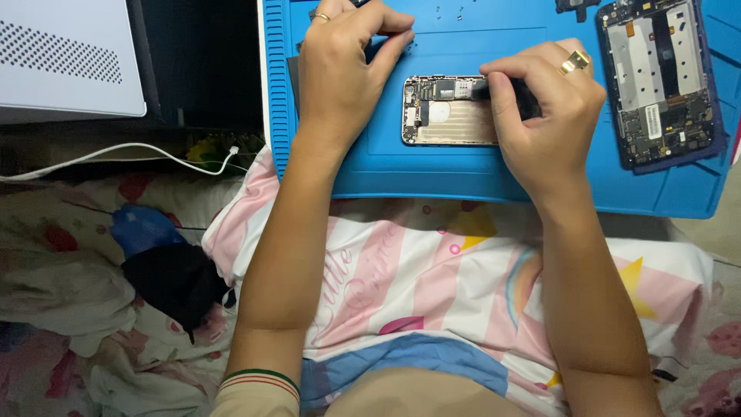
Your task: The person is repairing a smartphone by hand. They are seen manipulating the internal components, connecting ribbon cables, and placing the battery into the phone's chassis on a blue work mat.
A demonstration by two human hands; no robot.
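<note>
Gripping a dark tool (505,91) in closed fingers, the right hand (544,116) works the opened phone (448,110) lying mid-way on the blue mat (463,174), the left hand (343,73) curled beside it; a slip could probably scratch exposed circuitry.

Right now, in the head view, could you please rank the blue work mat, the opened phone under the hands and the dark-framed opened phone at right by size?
1. blue work mat
2. dark-framed opened phone
3. opened phone under the hands, partly hidden by the right hand, so its rank is unsure.
</note>
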